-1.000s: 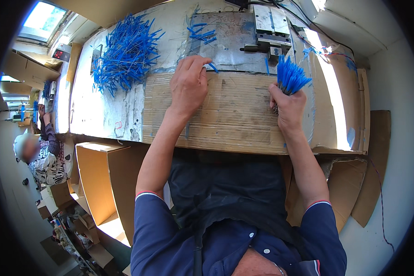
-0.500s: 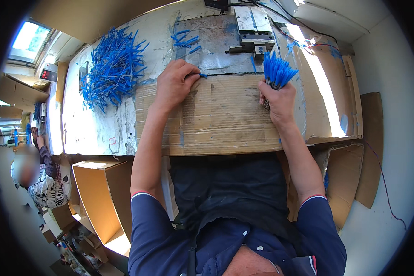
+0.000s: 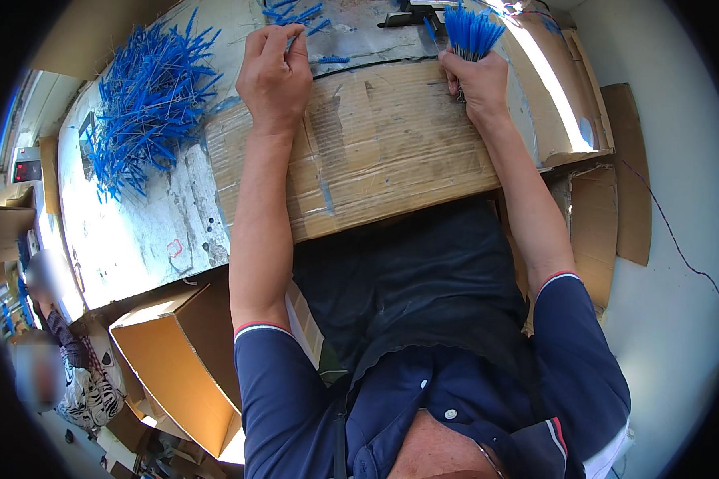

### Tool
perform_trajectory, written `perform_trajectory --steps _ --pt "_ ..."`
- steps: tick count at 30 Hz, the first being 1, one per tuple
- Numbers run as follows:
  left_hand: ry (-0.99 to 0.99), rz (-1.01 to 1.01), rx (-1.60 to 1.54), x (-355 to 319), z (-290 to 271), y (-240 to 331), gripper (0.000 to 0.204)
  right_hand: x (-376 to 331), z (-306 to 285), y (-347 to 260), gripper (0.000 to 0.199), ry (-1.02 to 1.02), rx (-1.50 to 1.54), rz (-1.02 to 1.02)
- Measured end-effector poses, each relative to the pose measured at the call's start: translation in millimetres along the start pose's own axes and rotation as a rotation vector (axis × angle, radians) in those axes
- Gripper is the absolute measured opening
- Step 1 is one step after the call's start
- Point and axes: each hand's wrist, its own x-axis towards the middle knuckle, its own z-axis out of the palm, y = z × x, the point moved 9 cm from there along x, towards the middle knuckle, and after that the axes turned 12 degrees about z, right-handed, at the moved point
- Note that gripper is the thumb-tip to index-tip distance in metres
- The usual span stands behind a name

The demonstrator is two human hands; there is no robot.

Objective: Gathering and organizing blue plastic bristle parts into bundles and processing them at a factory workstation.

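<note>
Head view: my right hand (image 3: 478, 80) clenches an upright bunch of thin blue sticks (image 3: 471, 30); left hand (image 3: 275, 73) pinches loose ones (image 3: 294, 13).

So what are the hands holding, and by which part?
Right hand grips a bundle of blue pieces by its lower end. Left hand pinches one small blue piece.

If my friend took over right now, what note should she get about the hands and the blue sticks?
Left hand: fingertips pinching at one of the few loose sticks at the far edge of the cardboard.
Right hand: fist closed around a bunch of blue sticks, tips up.
Big pile lies on the table, to the left.
Done: one bunch gathered in the right hand.
Left: the loose sticks and the big pile are ungathered.
</note>
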Motion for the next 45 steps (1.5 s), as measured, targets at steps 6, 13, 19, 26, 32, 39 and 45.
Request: perform_trajectory --steps 6,13,19,26,32,39,45 --pt "0.006 -0.037 -0.027 -4 1 -4 0.009 10 2 7 0.009 0.019 0.072 -0.006" --pt "-0.044 0.020 0.009 -5 10 7 0.010 12 -1 11 0.009 0.040 0.044 0.013" --pt "-0.084 0.038 0.128 0 5 13 0.021 11 1 10 0.010 0.028 0.073 0.007" --pt "-0.087 0.042 0.112 5 17 38 0.034 11 -2 12 0.011 0.037 0.059 0.059" --pt "-0.217 0.067 0.072 5 80 78 0.033 9 -1 13 0.015 0.014 0.108 0.097" --pt "-0.349 0.090 0.201 0 116 65 0.013 6 -6 10 0.012 0.009 0.323 0.069" --pt "-0.318 0.108 0.174 2 118 63 0.008 3 -7 8 0.014 0.022 0.353 0.102"
